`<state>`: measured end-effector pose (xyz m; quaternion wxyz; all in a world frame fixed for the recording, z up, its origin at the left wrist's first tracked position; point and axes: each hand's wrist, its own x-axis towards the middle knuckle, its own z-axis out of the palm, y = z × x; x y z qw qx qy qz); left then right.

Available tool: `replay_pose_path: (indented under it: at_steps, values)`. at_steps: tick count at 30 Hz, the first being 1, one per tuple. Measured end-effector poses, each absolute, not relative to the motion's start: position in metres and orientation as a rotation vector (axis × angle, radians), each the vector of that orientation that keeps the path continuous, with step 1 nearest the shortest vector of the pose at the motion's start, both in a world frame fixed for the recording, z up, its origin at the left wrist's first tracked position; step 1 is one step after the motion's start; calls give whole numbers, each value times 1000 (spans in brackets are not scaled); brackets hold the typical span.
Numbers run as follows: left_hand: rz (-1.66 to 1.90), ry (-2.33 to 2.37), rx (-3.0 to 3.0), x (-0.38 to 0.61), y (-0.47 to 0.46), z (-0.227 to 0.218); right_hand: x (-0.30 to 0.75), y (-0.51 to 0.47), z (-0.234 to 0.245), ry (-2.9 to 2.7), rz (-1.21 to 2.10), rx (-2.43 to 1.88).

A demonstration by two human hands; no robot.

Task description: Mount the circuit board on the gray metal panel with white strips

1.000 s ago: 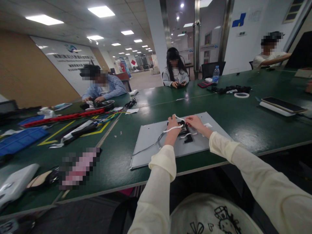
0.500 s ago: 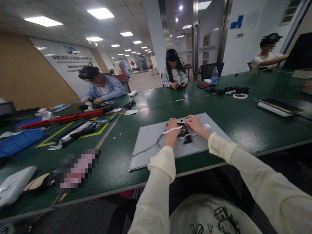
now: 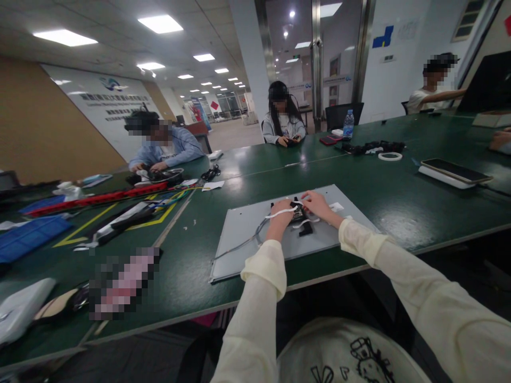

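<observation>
Now the right hand (image 3: 315, 203) seems clamped on a white strip (image 3: 298, 202) far on the black device (image 3: 299, 216), fingers of the left hand (image 3: 281, 206) unreadable.

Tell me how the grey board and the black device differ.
The grey board is pale and far larger; the black device is dark and small. The grey board is a flat sheet, while the black device has an uneven outline. The left hand partly covers the black device; the grey board lies beneath.
</observation>
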<state>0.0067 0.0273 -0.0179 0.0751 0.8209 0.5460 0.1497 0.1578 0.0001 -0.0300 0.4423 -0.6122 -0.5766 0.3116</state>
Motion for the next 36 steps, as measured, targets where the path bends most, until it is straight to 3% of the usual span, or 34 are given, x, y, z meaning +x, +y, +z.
replay_pose_path:
  at_steps: [7,17,36]
  values:
    - [378,1685,2570,5,25,-19,160,-4,-28,-1808,369,-1705]
    - [328,1665,2616,4,24,-18,150,-21,-19,-2067,76,-1954]
    - [529,1646,2595,3,26,-25,174,-38,-9,-2187,23,-1916]
